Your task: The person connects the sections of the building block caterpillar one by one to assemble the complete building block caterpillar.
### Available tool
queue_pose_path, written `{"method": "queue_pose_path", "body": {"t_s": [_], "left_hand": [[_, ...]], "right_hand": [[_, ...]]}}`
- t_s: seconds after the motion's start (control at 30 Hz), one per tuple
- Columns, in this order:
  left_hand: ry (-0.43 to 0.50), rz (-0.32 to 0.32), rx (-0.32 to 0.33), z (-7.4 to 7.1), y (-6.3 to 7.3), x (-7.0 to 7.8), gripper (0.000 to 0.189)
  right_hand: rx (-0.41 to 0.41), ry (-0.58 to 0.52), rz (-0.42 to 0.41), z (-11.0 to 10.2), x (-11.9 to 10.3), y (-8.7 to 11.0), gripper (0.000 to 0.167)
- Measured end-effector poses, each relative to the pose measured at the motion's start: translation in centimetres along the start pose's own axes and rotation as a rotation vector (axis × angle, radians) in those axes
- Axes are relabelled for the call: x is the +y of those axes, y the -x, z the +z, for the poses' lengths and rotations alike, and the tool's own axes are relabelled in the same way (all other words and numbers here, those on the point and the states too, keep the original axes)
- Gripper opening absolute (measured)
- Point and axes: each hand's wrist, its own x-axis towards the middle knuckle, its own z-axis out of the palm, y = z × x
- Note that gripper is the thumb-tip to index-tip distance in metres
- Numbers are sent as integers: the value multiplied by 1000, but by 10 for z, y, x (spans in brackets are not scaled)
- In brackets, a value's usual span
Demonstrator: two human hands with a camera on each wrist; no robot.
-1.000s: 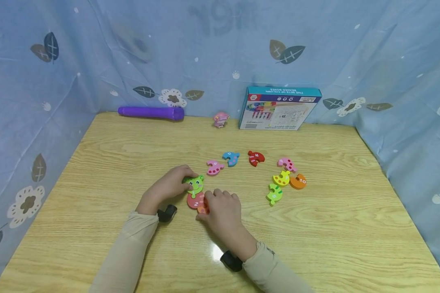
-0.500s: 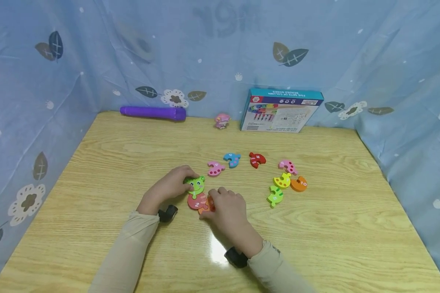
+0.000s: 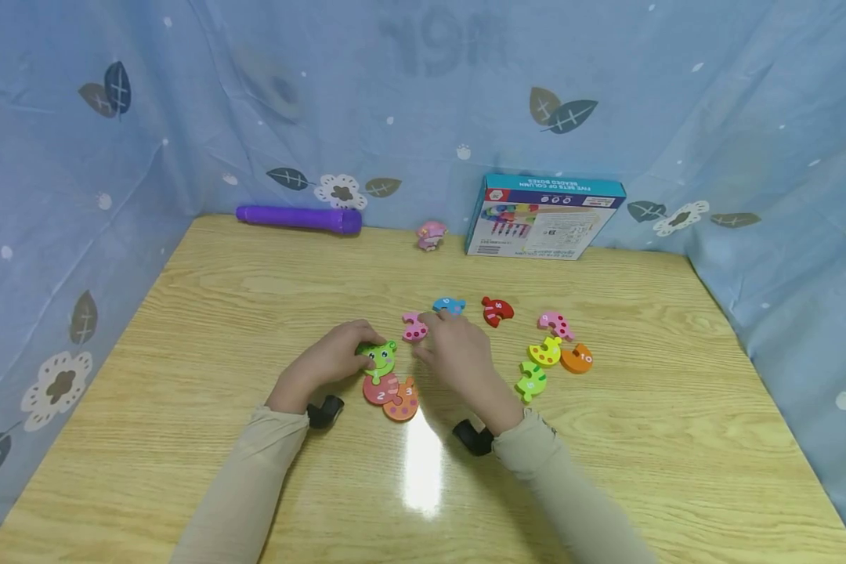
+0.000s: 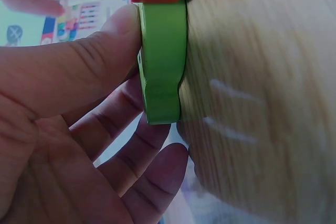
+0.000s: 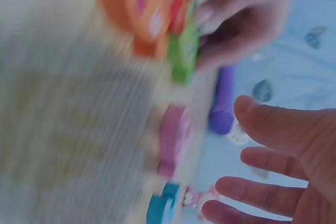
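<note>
My left hand (image 3: 331, 359) grips the green caterpillar-head piece (image 3: 378, 357) on the wooden table (image 3: 204, 313); in the left wrist view the thumb presses the green piece (image 4: 161, 61) edge. Below it lie the joined red piece (image 3: 377, 388) marked 2 and orange piece (image 3: 403, 402) marked 3. My right hand (image 3: 458, 352) hovers with straight, spread fingers (image 5: 273, 129) over the pink piece (image 3: 414, 327), close to the blue piece (image 3: 449, 305), holding nothing. The right wrist view is blurred and shows the pink piece (image 5: 173, 137) below the fingers.
Loose numbered pieces lie to the right: red (image 3: 497, 310), pink (image 3: 554, 323), yellow (image 3: 545, 352), orange (image 3: 576, 359), green (image 3: 531, 379). At the back stand a toy box (image 3: 544, 218), a small pink figure (image 3: 430, 234) and a purple tube (image 3: 299, 218). Blue cloth walls surround the table.
My right hand let go of the orange piece, now joined to the red one, and moved up and away toward the pink piece. The left hand stayed on the green head.
</note>
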Motion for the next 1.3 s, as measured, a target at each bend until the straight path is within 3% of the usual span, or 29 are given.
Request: {"method": "queue_pose_path", "body": {"t_s": [0.23, 0.4, 0.5, 0.67, 0.93, 1.1, 1.3], "left_hand": [[-6, 3, 3, 1, -1, -2, 36], [-4, -4, 2, 1, -1, -1, 35], [0, 3, 5, 1, -1, 0, 35], [1, 23, 13, 1, 0, -2, 34], [-8, 14, 14, 1, -1, -3, 34], [1, 3, 11, 1, -2, -3, 34], [11, 3, 8, 2, -1, -3, 34]], "right_hand": [[-80, 21, -13, 11, 12, -29, 51], [-193, -43, 23, 13, 12, -37, 56], [-223, -15, 19, 14, 10, -40, 57], [-233, 50, -10, 20, 9, -45, 49], [-207, 34, 7, 28, 5, -45, 42], [-193, 46, 11, 26, 4, -43, 31], [-178, -8, -33, 17, 7, -34, 32]]}}
